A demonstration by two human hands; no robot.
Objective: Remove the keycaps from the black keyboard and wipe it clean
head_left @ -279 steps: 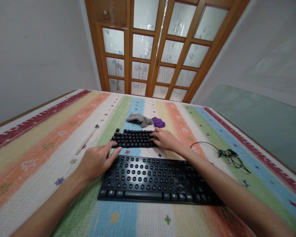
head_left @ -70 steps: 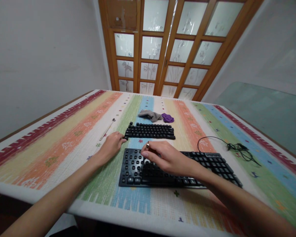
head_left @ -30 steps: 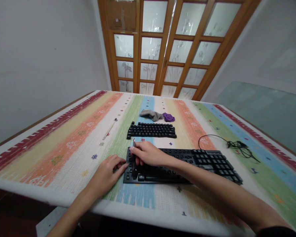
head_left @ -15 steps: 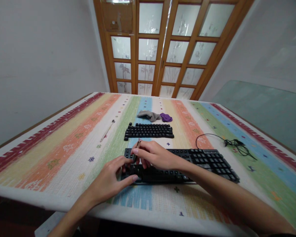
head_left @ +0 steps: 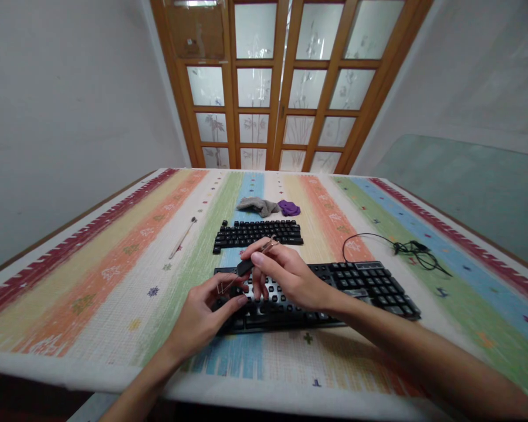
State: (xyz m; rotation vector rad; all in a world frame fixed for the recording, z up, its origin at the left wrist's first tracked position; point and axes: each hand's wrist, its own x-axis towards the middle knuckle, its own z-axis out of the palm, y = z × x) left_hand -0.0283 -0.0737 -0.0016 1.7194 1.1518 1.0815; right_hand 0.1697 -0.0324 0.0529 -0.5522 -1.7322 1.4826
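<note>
My right hand (head_left: 286,272) grips a keycap puller with a dark body (head_left: 245,268); a metal end (head_left: 270,241) sticks out above the fingers. Thin wire loops (head_left: 223,287) run from it toward my left hand (head_left: 200,310). The thumb and fingers of my left hand curl together around the wire end, and what sits between them is hidden. Beneath both hands lies a black keyboard (head_left: 365,287), its left and middle part showing bare switches, its right part still carrying keycaps. Loose black keycaps (head_left: 257,233) are laid out in rows behind it.
Left of the keycaps lies a thin brush (head_left: 182,237). Behind them are a grey cloth (head_left: 259,206) and a purple cloth (head_left: 289,208). The keyboard's coiled cable (head_left: 416,251) rests at the right on the striped tablecloth (head_left: 127,293). Wood-framed glass doors (head_left: 255,88) stand beyond.
My right hand has lifted and turned, tilting the puller so its wire end points toward my left hand. My left hand has risen slightly off the keyboard. The view has shifted a little.
</note>
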